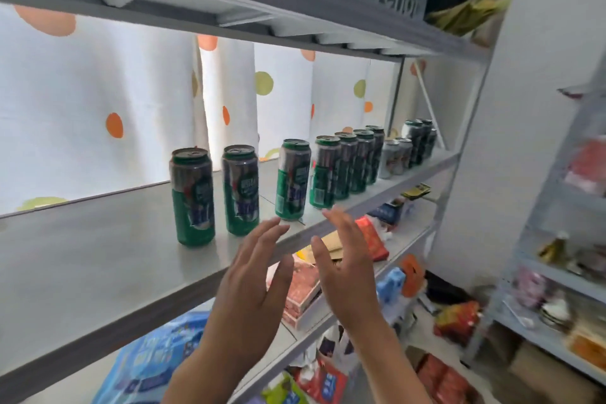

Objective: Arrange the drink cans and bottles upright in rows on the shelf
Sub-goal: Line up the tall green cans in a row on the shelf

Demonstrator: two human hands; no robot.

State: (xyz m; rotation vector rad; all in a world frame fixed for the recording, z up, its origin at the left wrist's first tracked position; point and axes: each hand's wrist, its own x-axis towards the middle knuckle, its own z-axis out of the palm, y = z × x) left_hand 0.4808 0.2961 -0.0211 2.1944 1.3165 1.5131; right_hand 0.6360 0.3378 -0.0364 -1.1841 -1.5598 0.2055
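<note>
Cans: upright green cans (pixel 292 179) stand in a row along the shelf (pixel 98 259) front edge; silver cans (pixel 395 157) farther right.
Hands: left hand (pixel 252 275) and right hand (pixel 344 269) spread, empty, just before the shelf edge.
Handling: rigid, smooth, likely tippy; grip mid-body.

On the shelf (pixel 98 259) we see cans standing upright in a row along the front edge. The three nearest cans (pixel 191 197) stand apart; the four cans farther right (pixel 347 166) stand touching, with shorter cans (pixel 395 157) beyond them. Our left hand (pixel 252 285) and right hand (pixel 344 272) hover before the shelf edge, palms facing. A lower shelf (pixel 387 259) holds packets beneath.
</note>
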